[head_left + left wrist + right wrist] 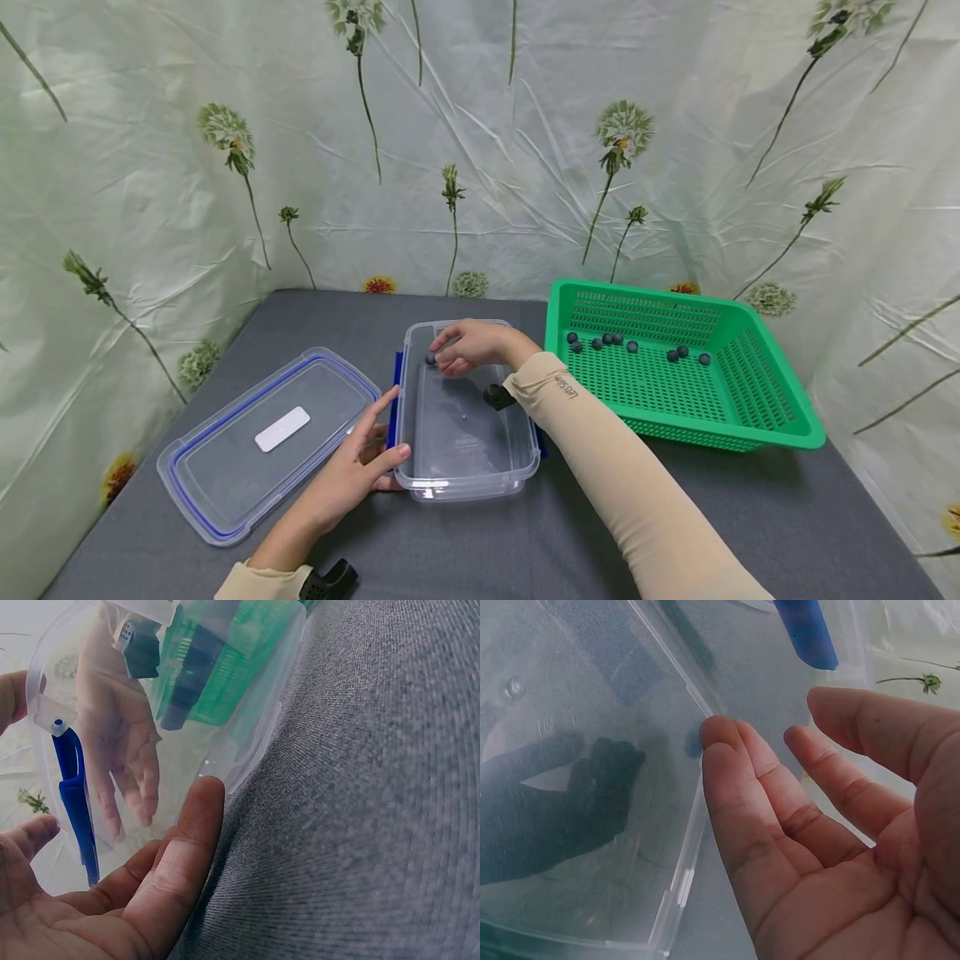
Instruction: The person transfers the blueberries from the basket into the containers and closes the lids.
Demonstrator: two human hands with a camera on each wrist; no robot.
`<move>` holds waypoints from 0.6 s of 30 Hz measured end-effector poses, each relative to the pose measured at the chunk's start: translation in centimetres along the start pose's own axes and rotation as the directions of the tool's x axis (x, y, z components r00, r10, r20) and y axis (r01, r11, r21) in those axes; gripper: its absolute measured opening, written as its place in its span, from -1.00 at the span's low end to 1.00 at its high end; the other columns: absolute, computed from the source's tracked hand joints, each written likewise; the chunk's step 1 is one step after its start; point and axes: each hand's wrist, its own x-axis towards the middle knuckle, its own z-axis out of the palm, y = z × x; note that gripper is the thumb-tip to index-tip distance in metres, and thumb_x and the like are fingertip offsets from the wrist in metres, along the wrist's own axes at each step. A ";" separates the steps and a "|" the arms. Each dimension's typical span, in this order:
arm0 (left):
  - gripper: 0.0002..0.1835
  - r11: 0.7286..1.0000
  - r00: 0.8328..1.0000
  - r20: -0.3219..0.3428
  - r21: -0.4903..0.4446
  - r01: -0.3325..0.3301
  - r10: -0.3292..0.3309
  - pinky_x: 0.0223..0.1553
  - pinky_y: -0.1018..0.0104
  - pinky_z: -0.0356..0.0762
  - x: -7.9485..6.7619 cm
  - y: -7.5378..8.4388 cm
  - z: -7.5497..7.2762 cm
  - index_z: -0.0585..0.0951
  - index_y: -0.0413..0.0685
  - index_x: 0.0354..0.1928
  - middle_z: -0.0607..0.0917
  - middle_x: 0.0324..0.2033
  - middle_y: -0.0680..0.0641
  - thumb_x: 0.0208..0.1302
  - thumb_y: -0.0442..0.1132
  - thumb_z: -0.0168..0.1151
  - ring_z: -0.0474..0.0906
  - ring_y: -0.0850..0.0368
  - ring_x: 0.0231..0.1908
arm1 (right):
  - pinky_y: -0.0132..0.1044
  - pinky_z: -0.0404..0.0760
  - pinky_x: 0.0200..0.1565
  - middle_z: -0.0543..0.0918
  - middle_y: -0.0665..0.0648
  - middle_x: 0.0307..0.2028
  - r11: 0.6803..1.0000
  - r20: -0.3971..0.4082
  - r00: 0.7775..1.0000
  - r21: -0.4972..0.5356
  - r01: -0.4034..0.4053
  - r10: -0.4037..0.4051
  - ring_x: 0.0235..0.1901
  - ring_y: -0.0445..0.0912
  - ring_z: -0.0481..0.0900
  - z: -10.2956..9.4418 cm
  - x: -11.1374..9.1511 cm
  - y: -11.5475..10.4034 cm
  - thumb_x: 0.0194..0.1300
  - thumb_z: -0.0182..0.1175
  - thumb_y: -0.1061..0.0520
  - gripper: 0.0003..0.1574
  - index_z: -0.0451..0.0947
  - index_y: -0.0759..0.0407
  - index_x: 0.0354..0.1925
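A clear plastic food container (465,450) with blue side latches stands on the table, its lid off. At its left side, my left hand (352,475) holds the wall, with the thumb over the rim and the other fingers along the outside by the blue latch (75,802). Over the container's far left part is my right hand (476,346). Its fingers (731,802) are loosely bent, with nothing seen between them and the thumb. Just beside those fingertips, a dark blueberry (430,359) lies inside the container.
A green plastic basket (780,392) at the right holds several blueberries (632,346) on its slotted floor. To the left lies the container's clear lid (225,467), with a blue seal and a white label (282,429). A flowered curtain (495,167) hangs behind the grey-covered table (465,558).
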 end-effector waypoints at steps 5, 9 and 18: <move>-0.14 1.000 1.000 0.005 0.007 -0.008 0.008 -0.07 -0.06 0.84 0.0 -0.1 0.0 0.02 0.55 0.71 0.29 0.49 -0.50 0.60 -0.16 0.23 0.51 -0.43 0.35 | 0.21 0.51 0.45 0.66 0.44 0.19 0.999 0.004 0.999 -0.009 0.038 -0.038 -0.15 -0.12 0.68 -0.7 -0.5 0.1 0.65 0.07 0.25 -0.42 0.36 0.39 0.52; -0.14 1.000 1.000 0.004 0.006 -0.011 0.011 -0.07 -0.06 0.84 0.0 -0.1 -0.1 0.02 0.55 0.71 0.28 0.50 -0.50 0.60 -0.16 0.23 0.50 -0.44 0.36 | 0.23 0.48 0.47 0.65 0.44 0.19 0.999 0.000 0.999 0.005 0.053 -0.053 -0.15 -0.12 0.69 -1.4 -1.1 0.1 0.65 0.09 0.25 -0.40 0.34 0.38 0.54; -0.14 1.000 1.000 -0.013 0.012 -0.003 0.003 -0.07 -0.08 0.85 0.0 0.0 0.1 0.03 0.54 0.70 0.28 0.50 -0.50 0.59 -0.16 0.24 0.46 -0.51 0.39 | 0.03 0.64 0.32 0.61 0.52 0.28 0.998 -0.045 0.997 0.010 0.056 -0.055 -0.02 0.01 0.74 -3.1 -2.5 0.1 0.64 0.12 0.24 -0.40 0.36 0.33 0.53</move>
